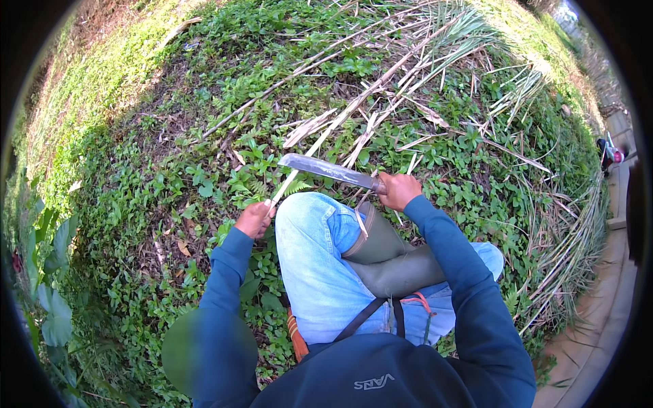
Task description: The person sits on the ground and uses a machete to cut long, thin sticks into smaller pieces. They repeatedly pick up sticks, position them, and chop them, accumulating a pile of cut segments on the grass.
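Observation:
My right hand (399, 191) is wrapped round the handle of a machete (328, 170), whose broad grey blade points left above my knees. Closed on the near end of a long pale stalk (320, 142), my left hand (254, 220) is just beyond my left knee. From there the stalk slants up and to the right, passing by the blade near its tip; whether they touch I cannot tell. Its far part runs in among other cut stalks. Thin pale strips (361, 219) hang near my boots, below the machete's handle.
Low green plants (204, 129) cover the ground around me. A heap of long cut grass stalks (456, 34) lies at the far right, and more dry stalks (568, 262) lie to my right. Beyond them runs a pale paved edge (612, 272). Large leaves (58, 306) stand at the left.

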{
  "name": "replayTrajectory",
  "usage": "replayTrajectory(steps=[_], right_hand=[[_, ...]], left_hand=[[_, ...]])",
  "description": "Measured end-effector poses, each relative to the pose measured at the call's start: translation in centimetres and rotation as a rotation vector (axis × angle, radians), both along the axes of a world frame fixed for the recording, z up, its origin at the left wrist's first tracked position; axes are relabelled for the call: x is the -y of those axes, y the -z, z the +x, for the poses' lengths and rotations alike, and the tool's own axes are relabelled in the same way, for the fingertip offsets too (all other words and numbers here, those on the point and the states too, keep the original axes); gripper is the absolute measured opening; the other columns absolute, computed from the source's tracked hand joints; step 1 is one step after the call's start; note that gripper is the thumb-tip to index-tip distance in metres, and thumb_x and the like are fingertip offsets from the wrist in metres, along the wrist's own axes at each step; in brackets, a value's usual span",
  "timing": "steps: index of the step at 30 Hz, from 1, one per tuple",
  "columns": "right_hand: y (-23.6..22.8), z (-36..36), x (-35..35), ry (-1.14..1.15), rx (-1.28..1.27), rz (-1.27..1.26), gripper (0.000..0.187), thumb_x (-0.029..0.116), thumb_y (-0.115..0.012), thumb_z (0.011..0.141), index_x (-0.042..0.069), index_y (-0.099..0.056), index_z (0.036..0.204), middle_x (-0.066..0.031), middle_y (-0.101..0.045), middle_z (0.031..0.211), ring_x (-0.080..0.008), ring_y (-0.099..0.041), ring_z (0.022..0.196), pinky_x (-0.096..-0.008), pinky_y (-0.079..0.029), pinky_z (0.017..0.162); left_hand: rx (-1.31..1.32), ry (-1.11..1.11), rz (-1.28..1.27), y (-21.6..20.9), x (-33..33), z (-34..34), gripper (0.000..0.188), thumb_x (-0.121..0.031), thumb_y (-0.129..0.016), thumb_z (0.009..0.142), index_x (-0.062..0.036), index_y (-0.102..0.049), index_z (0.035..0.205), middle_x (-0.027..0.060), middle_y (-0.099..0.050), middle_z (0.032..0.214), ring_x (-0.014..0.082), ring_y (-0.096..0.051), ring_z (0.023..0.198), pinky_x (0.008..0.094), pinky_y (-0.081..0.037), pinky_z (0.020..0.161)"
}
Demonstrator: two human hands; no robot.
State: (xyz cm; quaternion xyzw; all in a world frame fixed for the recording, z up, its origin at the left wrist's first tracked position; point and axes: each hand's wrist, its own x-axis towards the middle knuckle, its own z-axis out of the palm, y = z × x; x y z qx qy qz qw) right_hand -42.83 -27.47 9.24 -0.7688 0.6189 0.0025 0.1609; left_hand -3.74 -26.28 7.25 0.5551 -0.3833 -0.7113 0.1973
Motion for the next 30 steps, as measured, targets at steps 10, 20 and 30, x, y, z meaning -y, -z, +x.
replayTrajectory(steps=[10, 20, 30], right_hand=[[2.1, -1.2, 0.5, 0.210, 0.030, -0.001, 0.029, 0.029, -0.062, 0.078, 0.007, -0.060, 0.096, -0.0216, -0.065, 0.079, -0.0407, -0.064, 0.077, -0.0500, -0.051, 0.074], [3.0, -2.3, 2.5, 0.302, 0.080, -0.027, 0.029, 0.027, -0.061, 0.077, 0.005, -0.060, 0.097, -0.0228, -0.065, 0.080, -0.0404, -0.064, 0.077, -0.0503, -0.050, 0.076], [1.2, -2.4, 3.4, 0.500, 0.142, -0.001, 0.027, 0.028, -0.060, 0.079, 0.005, -0.062, 0.093, -0.0208, -0.066, 0.079, -0.0389, -0.064, 0.079, -0.0479, -0.051, 0.075]], left_hand=[[-0.064, 0.056, 0.076, -2.5, 0.4, -0.4, 0.032, -0.038, -0.034, 0.101, -0.0140, -0.051, 0.090, -0.0057, -0.031, 0.053, 0.0045, -0.020, 0.037, 0.0224, -0.019, 0.033], [0.044, 0.070, -0.088, -1.2, -0.2, -0.9, 0.030, -0.040, -0.038, 0.099, -0.0145, -0.049, 0.088, -0.0065, -0.030, 0.054, 0.0034, -0.019, 0.039, 0.0208, -0.017, 0.035], [0.250, 0.107, -0.463, 1.0, -2.3, 0.1, 0.027, -0.027, -0.042, 0.099, -0.0065, -0.052, 0.084, -0.0024, -0.042, 0.060, 0.0073, -0.040, 0.055, 0.0239, -0.035, 0.053]])
